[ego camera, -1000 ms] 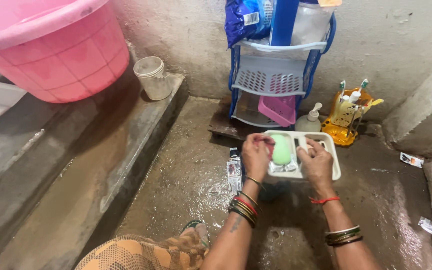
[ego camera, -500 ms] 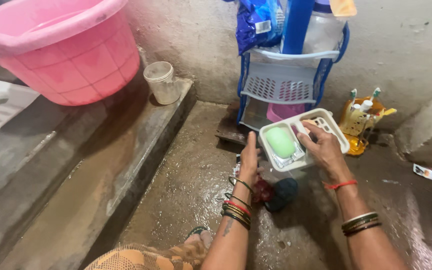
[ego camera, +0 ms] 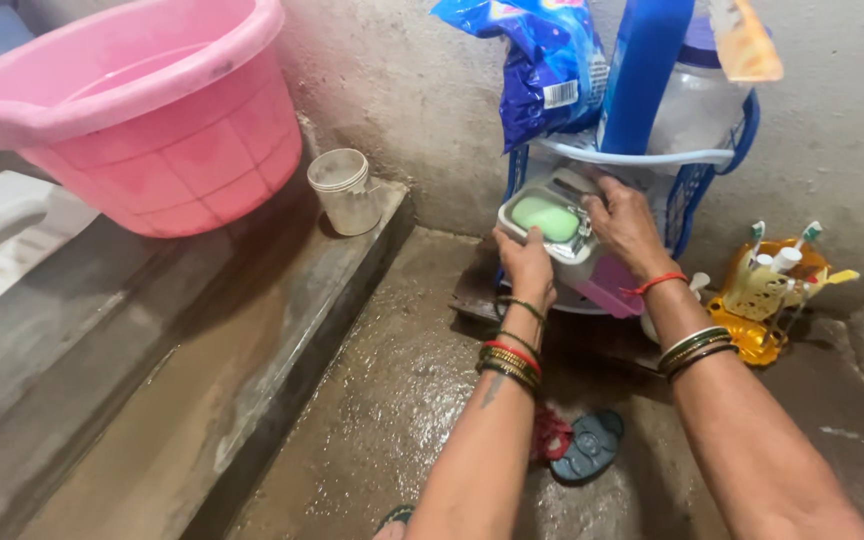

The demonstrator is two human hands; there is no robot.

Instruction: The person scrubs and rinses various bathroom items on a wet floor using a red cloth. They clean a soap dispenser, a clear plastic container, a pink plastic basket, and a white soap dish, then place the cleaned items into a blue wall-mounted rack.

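At the far left a big pink tub [ego camera: 142,110] sits on a grey concrete ledge [ego camera: 132,370]; what it holds cannot be made out from this angle. Just to its right on the same ledge stands a small clear plastic cup [ego camera: 344,190], upright and apparently with nothing in it. Past the ledge's edge lies the wet concrete floor [ego camera: 392,400]. The left hand [ego camera: 526,262] grips the near left end of a white soap tray [ego camera: 557,225], fingers closed on its rim. In the tray lies a pale green bar of soap [ego camera: 545,216]. The right hand [ego camera: 628,225] is clamped on the tray's right side, and the tray is held at the front of a blue and white rack [ego camera: 687,165], level with its upper shelf. On that shelf stand a blue bag [ego camera: 542,65], a tall blue bottle [ego camera: 647,65] and a clear jar [ego camera: 697,100]. On the floor to the right sits a yellow holder [ego camera: 772,295] with toothbrushes in it.
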